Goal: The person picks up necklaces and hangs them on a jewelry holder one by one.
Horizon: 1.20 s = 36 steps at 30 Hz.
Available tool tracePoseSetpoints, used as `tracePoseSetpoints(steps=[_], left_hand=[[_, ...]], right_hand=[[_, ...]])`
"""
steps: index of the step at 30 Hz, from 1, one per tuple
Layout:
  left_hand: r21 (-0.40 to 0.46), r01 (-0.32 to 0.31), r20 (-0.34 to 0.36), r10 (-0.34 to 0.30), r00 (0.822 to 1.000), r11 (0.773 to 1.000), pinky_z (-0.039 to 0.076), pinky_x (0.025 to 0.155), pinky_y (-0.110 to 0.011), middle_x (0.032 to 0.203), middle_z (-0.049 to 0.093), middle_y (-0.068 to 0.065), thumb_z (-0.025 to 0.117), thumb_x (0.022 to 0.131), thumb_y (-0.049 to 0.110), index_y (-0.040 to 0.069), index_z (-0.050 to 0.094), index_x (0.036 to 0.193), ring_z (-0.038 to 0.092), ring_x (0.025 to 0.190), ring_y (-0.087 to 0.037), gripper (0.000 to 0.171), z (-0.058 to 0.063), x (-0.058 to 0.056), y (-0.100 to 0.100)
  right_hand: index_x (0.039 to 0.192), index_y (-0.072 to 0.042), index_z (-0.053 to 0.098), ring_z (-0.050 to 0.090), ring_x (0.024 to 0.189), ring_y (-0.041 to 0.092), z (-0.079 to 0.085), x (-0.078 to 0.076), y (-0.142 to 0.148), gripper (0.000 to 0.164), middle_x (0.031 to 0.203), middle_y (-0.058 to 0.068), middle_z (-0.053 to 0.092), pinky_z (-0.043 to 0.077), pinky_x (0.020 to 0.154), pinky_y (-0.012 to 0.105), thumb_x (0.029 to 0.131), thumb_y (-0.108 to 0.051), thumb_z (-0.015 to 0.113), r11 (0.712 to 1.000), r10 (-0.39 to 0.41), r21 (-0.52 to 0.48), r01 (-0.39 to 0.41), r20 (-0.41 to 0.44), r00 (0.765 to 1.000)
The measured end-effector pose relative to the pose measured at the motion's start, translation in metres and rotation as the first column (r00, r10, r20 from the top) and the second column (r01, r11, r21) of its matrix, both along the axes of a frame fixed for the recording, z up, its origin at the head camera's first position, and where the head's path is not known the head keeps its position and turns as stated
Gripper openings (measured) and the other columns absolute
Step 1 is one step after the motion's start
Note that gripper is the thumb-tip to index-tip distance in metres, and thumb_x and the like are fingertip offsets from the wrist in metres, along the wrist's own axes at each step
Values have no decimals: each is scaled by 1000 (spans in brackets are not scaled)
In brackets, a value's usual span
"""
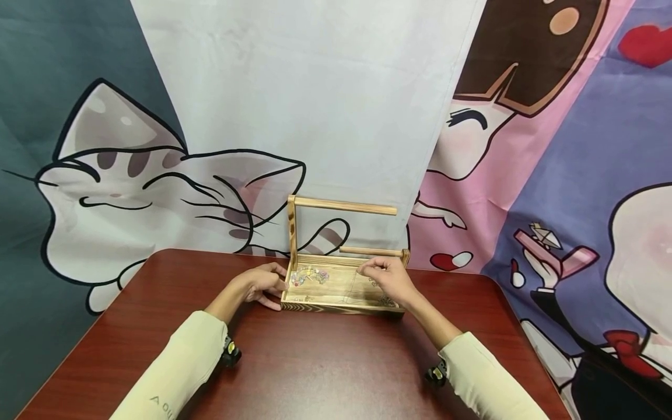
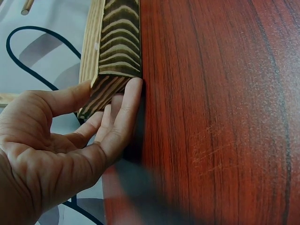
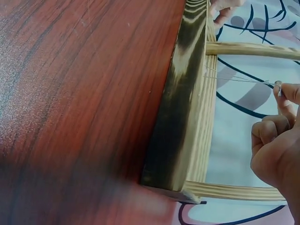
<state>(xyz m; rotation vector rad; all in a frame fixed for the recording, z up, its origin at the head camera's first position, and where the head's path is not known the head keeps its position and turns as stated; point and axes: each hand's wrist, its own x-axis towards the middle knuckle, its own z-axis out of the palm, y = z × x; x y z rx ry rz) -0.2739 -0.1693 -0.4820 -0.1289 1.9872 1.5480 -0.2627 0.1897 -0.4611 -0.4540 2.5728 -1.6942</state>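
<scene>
Possibly, dragging the chain (image 3: pixel 266 83) the right hand (image 1: pixel 387 279) pinches could snag beads (image 1: pixel 310 275) left of that pinch, the left hand (image 1: pixel 264 284) gripping the tray (image 1: pixel 341 308).

Cream sleeves (image 1: pixel 181 359) — the left bears dark lettering (image 1: pixel 155 400) (partly visible) — end by black wrist devices (image 1: pixel 231 353).

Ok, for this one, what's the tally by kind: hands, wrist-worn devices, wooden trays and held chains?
Hands: 2 (left hand, right hand)
Wrist-worn devices: 2
Wooden tray: 1
Held thin chain: 1, pinched by the right hand
Total: 6
The jewellery lying in the tray is too small to count piece by piece, so it is left out.
</scene>
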Motion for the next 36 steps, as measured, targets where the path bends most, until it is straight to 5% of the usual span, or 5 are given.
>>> tracePoseSetpoints(steps=[6, 16, 25, 36], left_hand=[[-2, -4, -5, 4, 1000, 1000, 74, 82, -49, 114, 68, -20, 62, 104, -4, -2, 40, 148, 73, 101, -29, 49, 2, 0, 1], [11, -10, -4, 10, 1000, 1000, 74, 83, -52, 117, 68, -21, 62, 104, -5, -3, 40, 149, 73, 101, -29, 51, 2, 1, 1], [20, -13, 3, 13, 1000, 1000, 74, 83, -52, 119, 69, -21, 61, 105, -5, -3, 40, 149, 74, 101, -28, 49, 1, 0, 0], [45, -26, 6, 26, 1000, 999, 74, 85, -53, 119, 69, -21, 63, 105, -5, -4, 41, 149, 75, 101, -27, 49, -3, 0, -2]], right_hand=[[104, -1, 87, 66, 92, 10, 12, 2, -1, 18, 112, 14, 86, 55, 81, 24, 102, -16, 77, 1000, -2, 5, 2, -16, 1000], [109, 1, 86, 79, 112, 16, 36, -1, 4, 21, 115, 13, 87, 61, 109, 35, 103, -17, 76, 1000, -9, 27, 10, -15, 1000], [108, 2, 86, 76, 101, 11, 52, -6, 8, 18, 112, 16, 87, 63, 101, 29, 103, -12, 75, 1000, -19, -22, 18, -31, 999], [109, 5, 85, 78, 106, 9, 68, -13, 11, 19, 113, 14, 87, 62, 102, 23, 104, -11, 75, 998, -37, -47, 35, -42, 998]])
